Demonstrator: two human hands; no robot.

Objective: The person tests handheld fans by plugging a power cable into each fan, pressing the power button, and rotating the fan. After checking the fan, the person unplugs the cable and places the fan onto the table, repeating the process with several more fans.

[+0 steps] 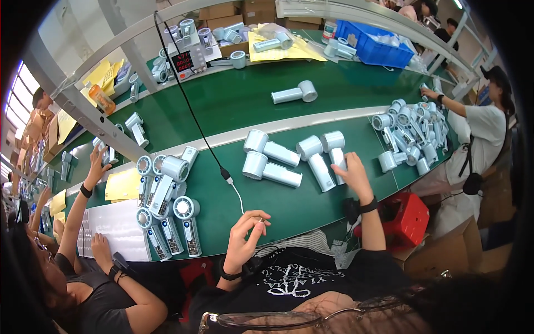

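Green conveyor belt [233, 106] runs left to right through a busy assembly hall, split by a pale rail, with grey metal framing arching over the far side and windows bright at the far left. Left hand [245, 236] is raised near the belt's near edge, thumb and fingers pinched on the small metal plug at the end of a white cable [237, 196]; that cable joins a black lead climbing to a power supply with a red display [184, 60] on the far side. Right hand [352, 173] reaches out to the right, fingers spread and resting on the handle of a pale blue handheld fan [336, 148], the rightmost of a cluster of four lying on the belt just beyond the hands. Left of the cable, a group of fans with exposed backs [167, 206] lies near a yellow sheet [123, 185]. Far off, one lone fan [295, 93] lies mid-belt, and a blue bin [374, 49] stands at the far right. Heap of fans [410, 133] at right, where a person in white reaches in. Person at left rests a hand on a white tray [114, 227].
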